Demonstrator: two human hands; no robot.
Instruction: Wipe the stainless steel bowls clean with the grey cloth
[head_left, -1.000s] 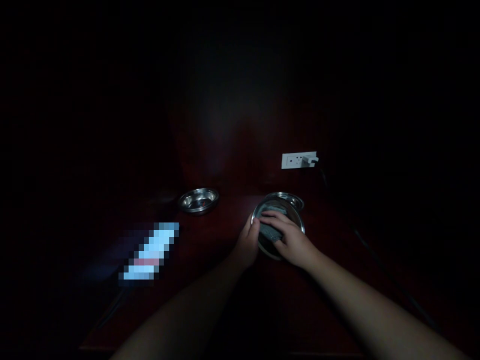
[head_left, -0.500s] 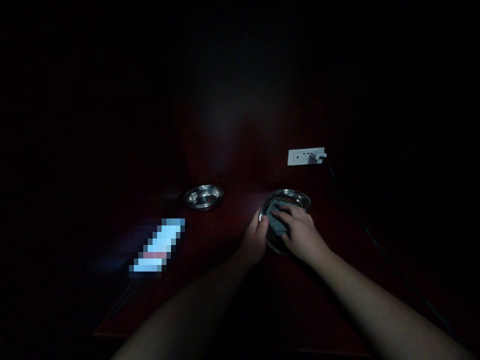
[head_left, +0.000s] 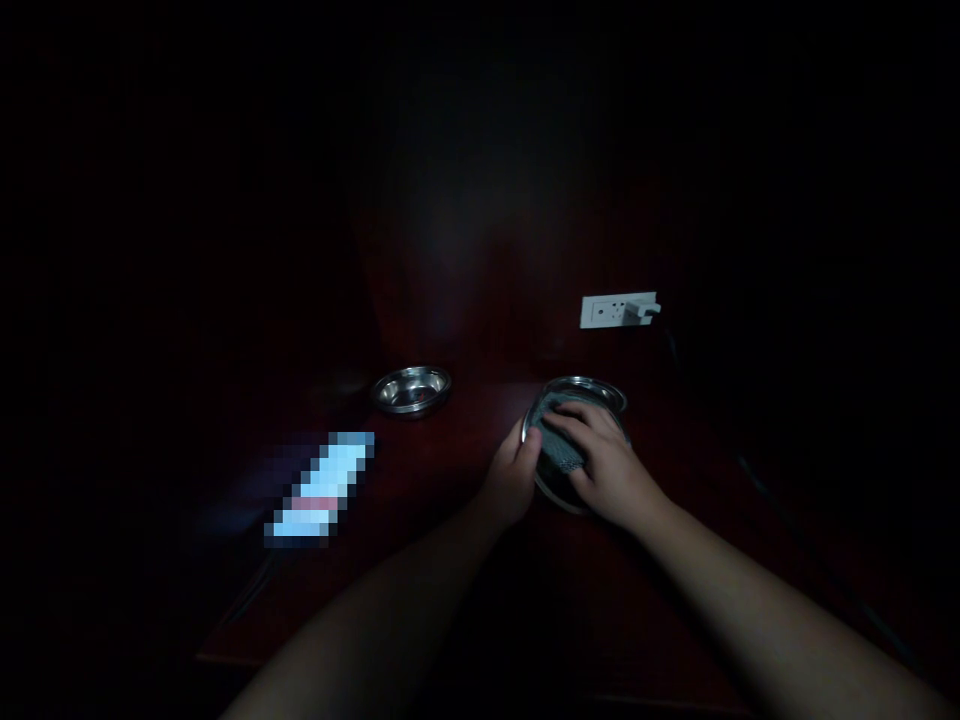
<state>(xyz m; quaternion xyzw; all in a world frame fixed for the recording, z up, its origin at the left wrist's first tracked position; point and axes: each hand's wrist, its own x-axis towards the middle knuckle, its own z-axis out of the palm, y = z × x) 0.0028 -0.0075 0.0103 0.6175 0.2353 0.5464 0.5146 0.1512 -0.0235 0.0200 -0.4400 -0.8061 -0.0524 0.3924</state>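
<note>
My left hand (head_left: 514, 478) grips the left rim of a shiny metal bowl (head_left: 559, 494), thumb on the inner side and fingers hidden behind it. The bowl is tilted up toward me. Inside it, my right hand (head_left: 606, 455) presses a grey-green cloth (head_left: 559, 440) against the metal, fingers bent over the fabric. Just behind stands a second metal bowl (head_left: 616, 396), partly covered by the held one and my right hand. Another metal bowl (head_left: 412, 390) sits upright farther left, apart from both hands.
A lit, blurred-out phone-like screen (head_left: 322, 490) lies on the dark red table (head_left: 420, 480) at the left, a cable running from it. A white wall socket (head_left: 616, 310) with a plug is at the back right. The surroundings are very dark.
My right hand and the cloth have shifted slightly inside the bowl, with the cloth spread a little further up. The whole view has moved slightly; both holds are unchanged.
</note>
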